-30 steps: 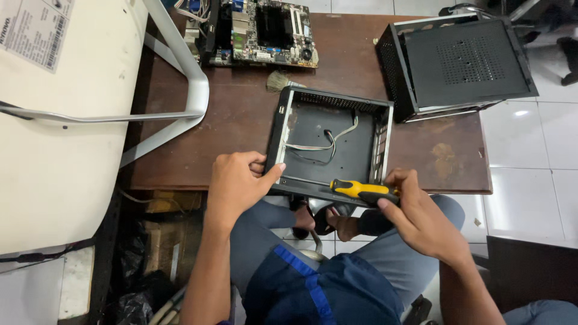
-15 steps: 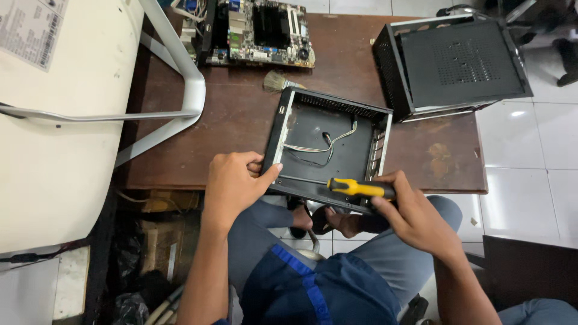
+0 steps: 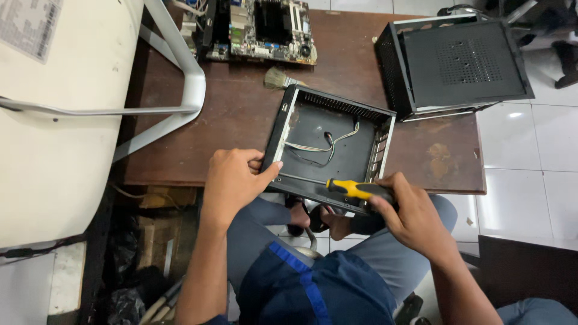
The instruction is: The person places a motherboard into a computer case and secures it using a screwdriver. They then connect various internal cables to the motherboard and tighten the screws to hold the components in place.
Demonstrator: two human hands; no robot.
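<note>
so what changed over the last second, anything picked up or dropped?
Hardly anything. The left hand keeps its grip on the near-left corner of the open black case, and the right hand keeps the yellow-handled screwdriver along the case's near edge. Nothing taken or released; circuit board and case cover unmoved.

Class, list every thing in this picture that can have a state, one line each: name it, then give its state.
Small black computer case: open, lid off, empty but for loose cables, overhanging the table edge.
Grey cables: loose, unplugged, lying inside the case.
Yellow-handled screwdriver: gripped, lying along the case's near edge.
Left hand: gripping the case's near-left corner.
Right hand: closed on the screwdriver.
Motherboard: bare, out of any case.
Black cover: detached, set aside.
Brush: lying unused.
</note>
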